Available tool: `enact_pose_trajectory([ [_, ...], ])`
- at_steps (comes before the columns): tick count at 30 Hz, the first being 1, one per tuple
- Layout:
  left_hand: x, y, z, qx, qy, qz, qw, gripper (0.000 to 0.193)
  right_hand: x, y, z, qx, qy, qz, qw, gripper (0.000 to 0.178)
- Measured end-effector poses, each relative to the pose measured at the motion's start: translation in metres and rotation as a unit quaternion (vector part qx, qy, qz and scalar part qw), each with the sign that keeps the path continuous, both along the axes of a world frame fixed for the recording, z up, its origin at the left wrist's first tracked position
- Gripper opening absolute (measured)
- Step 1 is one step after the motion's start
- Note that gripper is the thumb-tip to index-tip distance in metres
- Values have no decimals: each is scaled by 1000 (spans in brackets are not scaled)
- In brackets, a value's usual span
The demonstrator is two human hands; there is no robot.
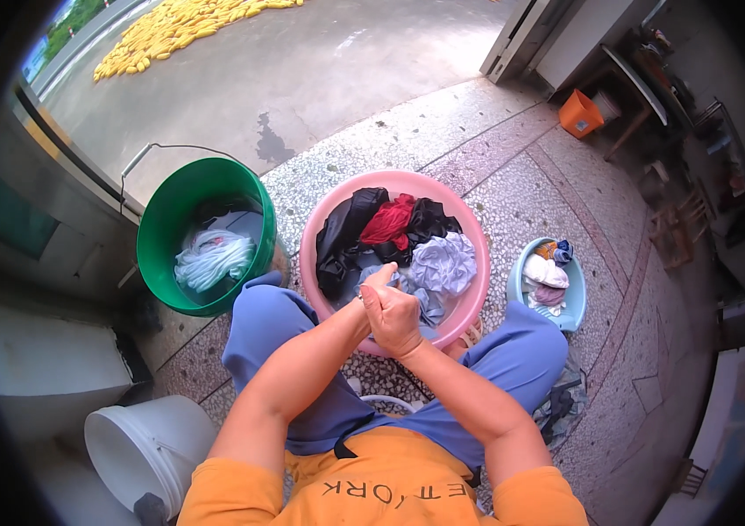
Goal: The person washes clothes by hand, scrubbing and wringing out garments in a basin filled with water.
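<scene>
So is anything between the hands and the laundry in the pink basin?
Nothing visible. Both hands, left hand and right hand, are clasped together directly over the pink basin, just above the grey cloth; no object lies between.

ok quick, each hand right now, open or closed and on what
Left hand: mostly hidden behind the right, cannot tell.
Right hand: closed in a fist over the pink basin; what it grips cannot be told.

No packages, labels, signs or screens in view.
</scene>
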State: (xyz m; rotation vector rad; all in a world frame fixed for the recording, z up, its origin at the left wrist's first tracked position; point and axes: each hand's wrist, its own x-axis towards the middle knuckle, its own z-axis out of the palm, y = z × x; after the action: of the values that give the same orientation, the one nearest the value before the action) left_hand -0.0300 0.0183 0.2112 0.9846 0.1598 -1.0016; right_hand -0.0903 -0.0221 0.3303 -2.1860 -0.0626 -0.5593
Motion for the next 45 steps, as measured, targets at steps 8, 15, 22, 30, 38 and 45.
enact_pose_trajectory([
  [8, -16, -6, 70, -89, 158, 45, 982, 36, 27, -87, -73, -61, 109, -140, 982, 38],
  [15, 7, 8, 67, -104, 11, 90, 990, 36, -6, -123, -73, 420, 277, 22, 864, 33],
  [22, 2, -8, 45, -36, 4, 111, 993, 34, 11, -110, -57, 582, 157, -129, 787, 12],
  [30, 17, 0, -25, -434, 86, -47, 895, 40, 14, -23, -21, 29, -20, 44, 998, 22],
  [38, -6, -21, 9, -88, 96, 174, 976, 35, 28, -40, -47, -80, 60, -82, 992, 32],
  [45, -6, -28, 31, -47, 185, 119, 974, 27, 44, -71, -57, -138, 81, -121, 980, 35],
])
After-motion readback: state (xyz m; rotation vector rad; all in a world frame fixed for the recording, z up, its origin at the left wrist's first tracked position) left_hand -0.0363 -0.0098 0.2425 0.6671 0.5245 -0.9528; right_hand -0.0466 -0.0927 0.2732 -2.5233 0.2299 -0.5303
